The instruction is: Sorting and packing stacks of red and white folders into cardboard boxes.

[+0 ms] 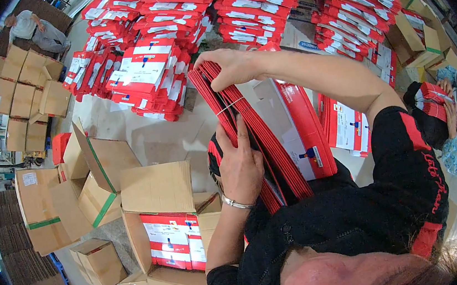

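Observation:
I hold a thick stack of flat red cartons (272, 138) on edge against my lap, bound by a thin elastic band (227, 107). My left hand (240, 166) presses flat on the near side of the stack, a silver bracelet at its wrist. My right hand (232, 67) grips the stack's far top edge, fingers curled over it. Both arms wear black sleeves with red trim.
An open cardboard box (161, 194) with red-and-white cartons inside stands at my left knee, among other open boxes (96, 181). Piles of bundled red cartons (146, 76) cover the floor ahead. One person (33, 29) crouches far left; another (456, 113) sits at right.

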Action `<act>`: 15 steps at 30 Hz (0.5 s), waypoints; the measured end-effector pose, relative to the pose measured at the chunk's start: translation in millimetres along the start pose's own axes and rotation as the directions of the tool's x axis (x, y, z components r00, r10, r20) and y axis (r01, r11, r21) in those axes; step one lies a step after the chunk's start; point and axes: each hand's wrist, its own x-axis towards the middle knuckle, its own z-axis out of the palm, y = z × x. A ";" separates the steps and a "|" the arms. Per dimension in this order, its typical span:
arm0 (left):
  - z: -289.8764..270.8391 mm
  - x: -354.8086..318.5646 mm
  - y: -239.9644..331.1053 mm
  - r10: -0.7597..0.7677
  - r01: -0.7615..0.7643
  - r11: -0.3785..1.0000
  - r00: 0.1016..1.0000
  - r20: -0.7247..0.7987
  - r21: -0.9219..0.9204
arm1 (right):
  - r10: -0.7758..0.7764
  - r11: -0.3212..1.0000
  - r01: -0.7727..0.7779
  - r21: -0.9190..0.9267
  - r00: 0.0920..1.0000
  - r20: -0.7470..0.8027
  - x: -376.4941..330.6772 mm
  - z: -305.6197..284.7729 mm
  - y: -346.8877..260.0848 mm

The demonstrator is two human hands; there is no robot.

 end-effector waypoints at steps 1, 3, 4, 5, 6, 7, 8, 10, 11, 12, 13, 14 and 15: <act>0.7 1.4 0.5 0.011 -0.011 1.000 1.000 -0.004 -0.016 | 0.006 1.000 -0.006 0.001 1.000 -0.003 0.8 0.3 0.1; 3.6 3.1 1.3 0.023 -0.023 1.000 1.000 -0.008 0.014 | 0.046 0.999 -0.046 0.024 0.999 -0.012 2.9 0.2 1.0; 4.9 3.8 1.7 0.034 -0.033 0.998 0.999 -0.018 0.048 | 0.053 0.998 -0.052 0.025 0.999 -0.014 2.8 -0.5 0.9; 5.5 4.7 2.3 0.034 -0.034 0.998 0.999 -0.014 0.045 | 0.054 0.999 -0.054 -0.001 0.998 -0.017 2.8 -2.1 -1.1; 5.6 5.4 3.2 0.036 -0.035 0.998 0.999 -0.014 0.055 | 0.055 0.998 -0.056 -0.028 0.998 -0.020 3.2 -3.0 -2.1; 5.4 5.9 4.1 0.038 -0.037 0.997 0.999 -0.015 0.066 | 0.059 0.998 -0.059 -0.027 0.998 -0.020 3.8 -3.3 -2.0; 5.2 6.9 5.0 0.040 -0.039 0.997 0.999 -0.012 0.063 | 0.047 0.998 -0.048 -0.037 0.999 -0.013 4.2 -4.3 -1.3; 3.5 8.9 7.0 -0.008 0.006 0.997 1.000 0.026 0.074 | 0.038 0.998 -0.038 -0.045 0.999 -0.007 7.6 -5.5 2.5; 1.1 10.0 9.3 -0.007 0.006 0.997 1.000 0.026 0.073 | 0.018 0.994 -0.018 -0.103 1.000 -0.004 10.3 -4.5 4.1; -1.9 11.6 12.1 -0.034 0.028 0.995 0.998 0.057 0.099 | -0.002 0.987 0.002 -0.160 1.000 0.001 12.2 -4.0 5.9; -4.0 13.0 13.7 -0.062 0.050 0.991 0.994 0.087 0.127 | -0.002 0.987 0.002 -0.161 1.000 0.001 13.2 -4.7 7.8; -4.8 14.3 13.4 -0.066 0.054 0.990 0.994 0.084 0.128 | -0.008 0.984 0.013 -0.180 1.000 0.027 14.6 -4.5 6.2; -5.6 15.5 12.8 -0.074 0.061 0.986 0.994 0.079 0.154 | -0.015 0.980 0.025 -0.198 0.999 0.052 16.0 -3.8 5.0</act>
